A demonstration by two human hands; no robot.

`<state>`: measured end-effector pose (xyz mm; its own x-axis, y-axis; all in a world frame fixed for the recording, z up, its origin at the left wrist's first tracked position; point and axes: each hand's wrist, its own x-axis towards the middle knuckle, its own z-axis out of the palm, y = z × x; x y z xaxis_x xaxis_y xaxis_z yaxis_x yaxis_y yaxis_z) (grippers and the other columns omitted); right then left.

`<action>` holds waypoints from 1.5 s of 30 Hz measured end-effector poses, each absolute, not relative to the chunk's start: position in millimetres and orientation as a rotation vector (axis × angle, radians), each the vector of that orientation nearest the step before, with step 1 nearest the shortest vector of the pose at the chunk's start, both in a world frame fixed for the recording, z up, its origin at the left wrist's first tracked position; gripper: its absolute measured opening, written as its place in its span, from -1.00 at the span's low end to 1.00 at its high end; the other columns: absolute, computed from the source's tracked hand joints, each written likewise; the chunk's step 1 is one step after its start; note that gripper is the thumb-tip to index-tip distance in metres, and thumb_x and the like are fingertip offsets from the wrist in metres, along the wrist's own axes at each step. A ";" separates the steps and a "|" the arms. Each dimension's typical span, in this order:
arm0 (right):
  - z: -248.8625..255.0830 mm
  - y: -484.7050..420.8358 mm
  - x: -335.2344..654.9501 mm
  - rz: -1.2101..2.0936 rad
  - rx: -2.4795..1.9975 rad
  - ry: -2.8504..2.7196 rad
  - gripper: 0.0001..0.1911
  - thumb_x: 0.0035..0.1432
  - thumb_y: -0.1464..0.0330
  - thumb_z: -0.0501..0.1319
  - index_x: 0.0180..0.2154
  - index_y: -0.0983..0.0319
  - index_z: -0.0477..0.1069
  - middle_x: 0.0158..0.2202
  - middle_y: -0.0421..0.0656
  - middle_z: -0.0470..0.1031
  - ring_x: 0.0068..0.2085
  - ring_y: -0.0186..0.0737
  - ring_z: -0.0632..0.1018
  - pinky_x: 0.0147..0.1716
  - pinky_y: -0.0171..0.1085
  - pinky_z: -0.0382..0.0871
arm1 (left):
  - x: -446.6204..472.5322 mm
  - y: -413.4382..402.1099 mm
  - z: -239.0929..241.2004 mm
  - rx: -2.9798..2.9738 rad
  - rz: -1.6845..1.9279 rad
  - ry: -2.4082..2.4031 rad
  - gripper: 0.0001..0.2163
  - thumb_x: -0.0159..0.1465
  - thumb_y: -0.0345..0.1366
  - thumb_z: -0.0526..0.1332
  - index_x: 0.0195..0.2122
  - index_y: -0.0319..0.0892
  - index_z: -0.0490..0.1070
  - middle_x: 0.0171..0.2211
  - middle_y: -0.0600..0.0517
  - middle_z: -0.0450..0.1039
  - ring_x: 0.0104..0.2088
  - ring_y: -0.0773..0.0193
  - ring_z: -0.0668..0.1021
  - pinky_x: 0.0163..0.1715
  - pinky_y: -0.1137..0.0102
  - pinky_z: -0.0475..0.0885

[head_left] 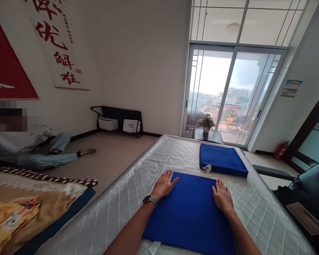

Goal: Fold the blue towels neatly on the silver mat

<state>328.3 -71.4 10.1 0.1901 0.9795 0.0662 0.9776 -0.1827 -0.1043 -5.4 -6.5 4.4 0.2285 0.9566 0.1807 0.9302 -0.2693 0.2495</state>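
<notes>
A flat blue fabric piece point(190, 212) lies on the silvery quilted cover point(122, 205) in front of me, with a white tag sticking out at its near left edge. My left hand point(164, 184) rests flat on its far left edge, fingers stretched and thumb on the fabric; a watch is on that wrist. My right hand point(223, 195) lies flat along the far right edge, fingers out and partly on the cover. Beyond it sits a neat stack of similar blue pieces point(222, 157), with white tags at its near left corner.
On the left, a person point(29, 148) is on the floor behind a bed with a patterned blanket point(55, 194). A small table with a potted plant point(206, 123) stands before the sliding glass door. Dark bags point(308, 198) are at right, a fire extinguisher point(281, 150) farther back.
</notes>
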 end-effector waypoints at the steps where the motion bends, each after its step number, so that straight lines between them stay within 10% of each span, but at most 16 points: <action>1: 9.5 -70.8 328.7 0.026 -2.328 -1.925 -0.30 0.41 0.16 -0.28 0.45 0.34 -0.12 0.49 -0.14 -0.13 0.47 -0.22 -0.05 0.41 -0.12 -0.29 | -5.1 -7.1 5.0 2.390 0.463 1.840 -0.18 0.41 0.23 -0.34 0.42 -0.32 0.08 0.44 -0.19 0.04 0.44 0.02 0.10 0.40 0.12 -0.01; 45: 20.5 -136.9 311.3 0.190 -2.194 -1.968 -0.29 0.41 0.14 -0.25 0.44 0.35 -0.09 0.49 -0.09 -0.14 0.48 -0.15 -0.10 0.41 -0.09 -0.26 | -8.8 -0.7 0.4 2.472 0.274 1.872 -0.23 0.43 0.17 -0.24 0.44 -0.36 0.02 0.45 -0.20 -0.02 0.45 0.01 0.07 0.40 0.12 0.00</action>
